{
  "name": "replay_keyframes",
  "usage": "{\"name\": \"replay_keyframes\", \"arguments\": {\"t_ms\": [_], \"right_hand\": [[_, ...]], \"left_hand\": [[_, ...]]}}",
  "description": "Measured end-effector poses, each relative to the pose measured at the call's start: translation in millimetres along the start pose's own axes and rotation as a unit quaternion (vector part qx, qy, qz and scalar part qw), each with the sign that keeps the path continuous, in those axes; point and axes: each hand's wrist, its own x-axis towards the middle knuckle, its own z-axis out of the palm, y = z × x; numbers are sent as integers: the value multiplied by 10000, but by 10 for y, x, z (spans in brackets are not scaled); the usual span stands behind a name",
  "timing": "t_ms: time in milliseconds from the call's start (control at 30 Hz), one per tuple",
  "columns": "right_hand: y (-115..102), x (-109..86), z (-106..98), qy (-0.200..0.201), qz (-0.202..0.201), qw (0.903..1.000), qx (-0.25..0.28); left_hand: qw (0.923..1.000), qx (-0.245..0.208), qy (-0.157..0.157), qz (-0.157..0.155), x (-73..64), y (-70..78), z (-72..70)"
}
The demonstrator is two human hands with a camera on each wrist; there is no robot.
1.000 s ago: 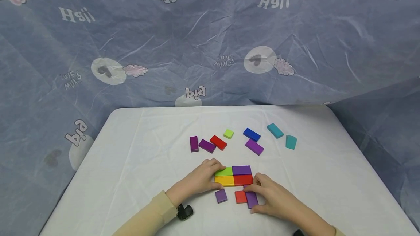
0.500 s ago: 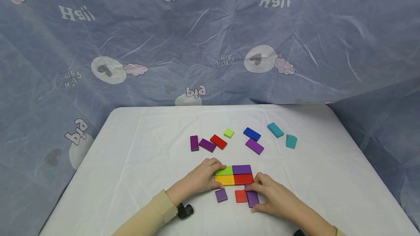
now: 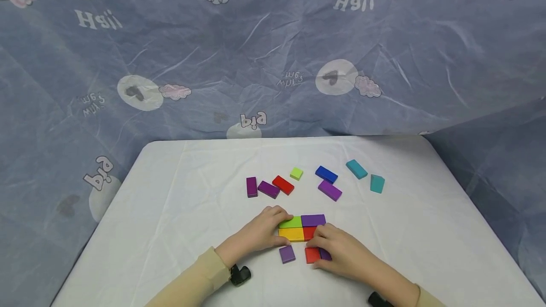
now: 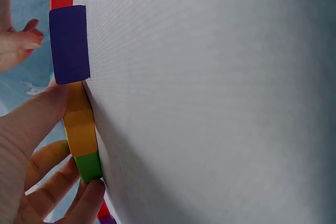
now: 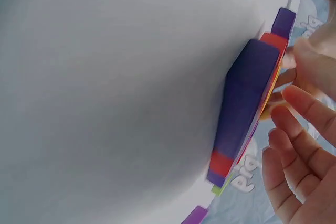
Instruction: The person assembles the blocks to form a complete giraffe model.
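Observation:
Four-block rectangle aside, my left hand [image 3: 265,230] pinches the left end of the set, with its thumb at the yellow block [image 4: 81,129] and a fingertip at the green block [image 4: 88,166]. A purple block [image 3: 313,220] and a red block [image 3: 309,234] make up its right half. My right hand [image 3: 343,252] hovers with loosely bent fingers over a small red block [image 3: 312,255] and a long purple block [image 5: 245,87]; in the right wrist view the fingers are apart from them. A small purple block [image 3: 287,254] lies below the left thumb.
Farther back on the white table [image 3: 192,193] lie dark purple blocks [image 3: 252,187], a red block [image 3: 283,185], a lime cube [image 3: 296,173], a blue block [image 3: 326,174], a purple block [image 3: 330,190] and teal blocks [image 3: 356,169]. A patterned blue-grey cloth [image 3: 256,51] hangs behind.
My right hand has let go of the long purple block and shifted left over the small red block, covering part of the long red one. The left hand has stayed in place.

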Motion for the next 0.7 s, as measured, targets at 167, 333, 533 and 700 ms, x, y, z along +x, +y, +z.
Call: {"name": "replay_keyframes", "arguments": {"t_ms": [167, 333, 533, 700], "right_hand": [[-45, 49, 29, -67, -170, 9998, -94], [-50, 64, 40, -90, -136, 9998, -108], [-51, 86, 47, -162, -71, 9998, -116], [-67, 121, 52, -211, 30, 9997, -118]], "left_hand": [[10000, 9, -56, 6, -9, 4, 21], [9999, 94, -52, 1, -2, 7, 23], [9999, 112, -61, -44, 8, 2, 13], [9999, 110, -60, -36, 11, 2, -8]]}}
